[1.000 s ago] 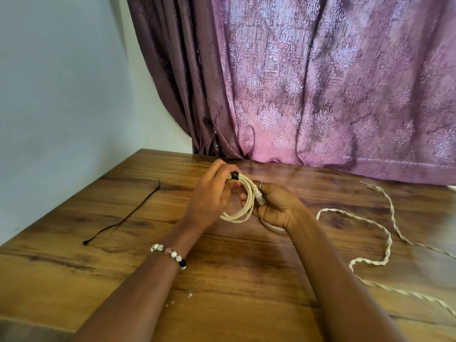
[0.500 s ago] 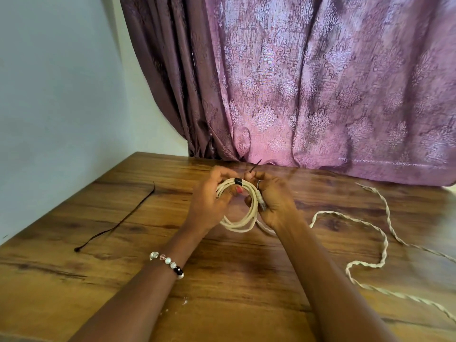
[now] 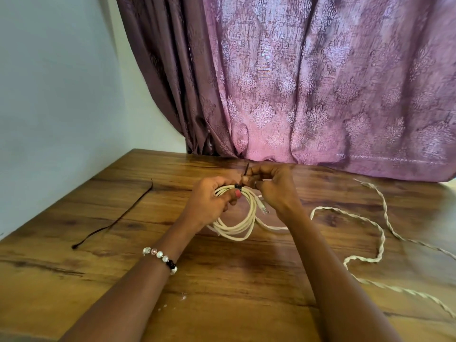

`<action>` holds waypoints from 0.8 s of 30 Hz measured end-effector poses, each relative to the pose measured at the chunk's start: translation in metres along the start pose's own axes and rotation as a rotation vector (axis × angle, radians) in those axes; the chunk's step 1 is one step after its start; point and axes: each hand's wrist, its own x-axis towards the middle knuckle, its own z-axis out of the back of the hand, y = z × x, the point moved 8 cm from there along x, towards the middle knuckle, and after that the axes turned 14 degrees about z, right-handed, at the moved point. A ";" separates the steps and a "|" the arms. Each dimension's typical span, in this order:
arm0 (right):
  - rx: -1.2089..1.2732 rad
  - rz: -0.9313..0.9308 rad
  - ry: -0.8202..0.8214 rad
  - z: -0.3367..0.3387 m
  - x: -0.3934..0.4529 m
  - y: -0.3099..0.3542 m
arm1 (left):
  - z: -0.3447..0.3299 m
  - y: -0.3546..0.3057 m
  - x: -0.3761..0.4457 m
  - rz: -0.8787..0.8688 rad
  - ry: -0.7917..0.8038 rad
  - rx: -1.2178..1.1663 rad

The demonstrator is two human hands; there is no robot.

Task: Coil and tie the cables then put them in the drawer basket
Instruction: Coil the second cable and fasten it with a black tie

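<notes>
Centre of frame, just below the curtain hem: white cable coil (image 3: pixel 237 218) held a little above the wooden worktop (image 3: pixel 222 280), its lower loops hanging toward or touching the surface (cannot tell which). Left hand (image 3: pixel 209 203) is curled round the top of the coil, thumb pressed across the strands just beside the black tie (image 3: pixel 237 186) that already wraps them. Right hand (image 3: pixel 271 188) has thumb and forefinger pinched on the tie's free tail (image 3: pixel 246 169), which sticks up toward the curtain (image 3: pixel 296 95). The cable's plug end (image 3: pixel 262 208) hangs loose inside the coil, and one strand trails out to the right under the right wrist. Judgement: cinching step is in hand, tie not yet snug. Risks: if the left thumb eases while the tail is pulled, loops may slide and fan out, leaving a slack bundle; the loose plug and trailing strand lie outside the tie and could unwind the outer turn; a thin tail could slip from a fingertip pinch. A second, twisted cable (image 3: pixel 370 243) sprawls uncoiled at right of frame, and a spare black tie (image 3: pixel 116 218) lies at left, well apart from it. No drawer basket in view.
</notes>
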 end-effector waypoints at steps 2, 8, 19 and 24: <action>0.017 0.036 0.004 -0.001 0.000 -0.001 | 0.000 0.003 0.001 0.050 0.023 -0.046; 0.136 0.125 -0.014 -0.004 0.000 0.002 | -0.002 0.005 -0.001 0.086 0.102 -0.045; -0.092 0.365 0.177 -0.001 0.008 0.013 | -0.001 0.014 0.006 0.073 0.081 0.019; -0.296 0.471 0.255 -0.008 0.006 0.022 | 0.001 0.010 0.003 0.067 0.071 0.071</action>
